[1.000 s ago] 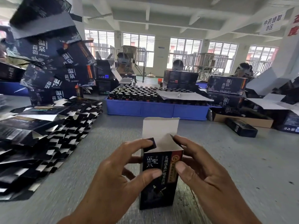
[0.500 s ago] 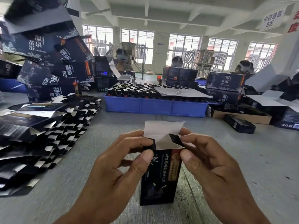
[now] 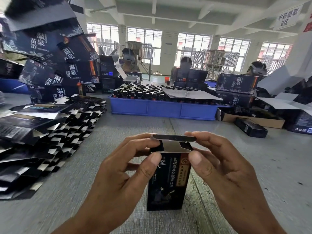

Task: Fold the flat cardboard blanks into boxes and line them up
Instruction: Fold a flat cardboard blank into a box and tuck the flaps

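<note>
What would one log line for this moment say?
step: closing top flap | left hand: grips small black cardboard box | right hand: pinches flap | box: upright on grey table

Legible markings, located relative to the blue tray [image 3: 163, 110]:

Hanging sign [image 3: 286, 18], above and right of the tray: "中药提取 B区".

Stacked dark cartons [image 3: 50, 65], left of the tray: "温泉 苗浴", repeated.

Carton [image 3: 236, 83], right of the tray: "温泉 苗浴".

Upright small box [image 3: 167, 181], in front of the tray: "聖" legible; remaining column blurred.
</note>
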`<state>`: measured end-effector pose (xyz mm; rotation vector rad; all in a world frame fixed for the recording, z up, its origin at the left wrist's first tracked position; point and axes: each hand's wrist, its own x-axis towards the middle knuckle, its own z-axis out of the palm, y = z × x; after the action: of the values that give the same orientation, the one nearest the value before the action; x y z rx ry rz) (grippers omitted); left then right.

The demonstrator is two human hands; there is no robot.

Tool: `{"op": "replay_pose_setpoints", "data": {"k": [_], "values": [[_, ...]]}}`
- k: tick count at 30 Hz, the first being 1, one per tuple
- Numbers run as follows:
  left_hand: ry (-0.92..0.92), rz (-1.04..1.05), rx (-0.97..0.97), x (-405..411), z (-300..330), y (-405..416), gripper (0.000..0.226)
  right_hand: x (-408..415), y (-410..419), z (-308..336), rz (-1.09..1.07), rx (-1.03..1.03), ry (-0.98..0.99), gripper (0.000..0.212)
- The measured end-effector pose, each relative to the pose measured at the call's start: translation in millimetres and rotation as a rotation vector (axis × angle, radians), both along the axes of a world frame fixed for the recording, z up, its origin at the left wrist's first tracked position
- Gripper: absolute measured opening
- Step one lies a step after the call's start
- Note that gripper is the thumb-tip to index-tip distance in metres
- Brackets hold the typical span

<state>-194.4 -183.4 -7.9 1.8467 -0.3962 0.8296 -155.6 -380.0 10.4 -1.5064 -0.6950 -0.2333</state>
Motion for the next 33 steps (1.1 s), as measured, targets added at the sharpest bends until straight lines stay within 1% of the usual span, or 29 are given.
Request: {"op": "replay_pose_setpoints", "data": {"k": [2,3,7,9,17,20,22,24,27,31,33], "values": [[0.001,-0.010,-0.003,-0.9,0.6,-1.0,0.024,0.3,1.6,0.0,-0.031,0.018,-0.016,0.019],[0.001,-0.009,-0.010,-1.4,0.9,-1.8,0.024,0.8,1.8,-0.4,-0.046,0.023,-0.021,0.017],[0.000,0.004,-0.083,-1.5,0.9,-5.4,0.024,3.2,1.9,-1.9,-0.076,0.032,-0.018,0.021],[-0.003,0.017,-0.107,-1.1,0.8,-7.0,0.025,3.5,1.7,-2.1,-0.083,0.035,-0.023,0.019],[-0.008,0.027,-0.149,-0.7,2.1,-7.5,0.024,2.0,0.0,-0.4,-0.132,-0.024,-0.044,0.019],[0.007,0.008,-0.172,0.1,2.2,-6.2,0.031,1.3,-0.7,0.4,-0.120,-0.006,-0.049,0.018],[-0.015,0.026,-0.141,0.1,2.2,-5.6,0.036,1.0,-0.3,0.9,-0.110,0.007,-0.055,0.016],[-0.031,0.016,-0.112,-0.6,2.0,-6.3,0.036,1.0,0.5,0.8,-0.107,0.011,-0.067,0.015],[-0.045,-0.045,-0.105,-1.7,1.7,-7.6,0.031,1.8,0.5,-0.8,-0.117,0.002,-0.090,0.014],[-0.068,-0.058,-0.086,-2.0,2.1,-6.9,0.026,4.1,-1.7,-4.1,-0.117,-0.010,-0.130,0.013],[-0.073,-0.055,-0.086,-1.4,1.5,-6.3,0.023,5.6,-2.2,-5.6,-0.129,-0.038,-0.168,0.010]]}}
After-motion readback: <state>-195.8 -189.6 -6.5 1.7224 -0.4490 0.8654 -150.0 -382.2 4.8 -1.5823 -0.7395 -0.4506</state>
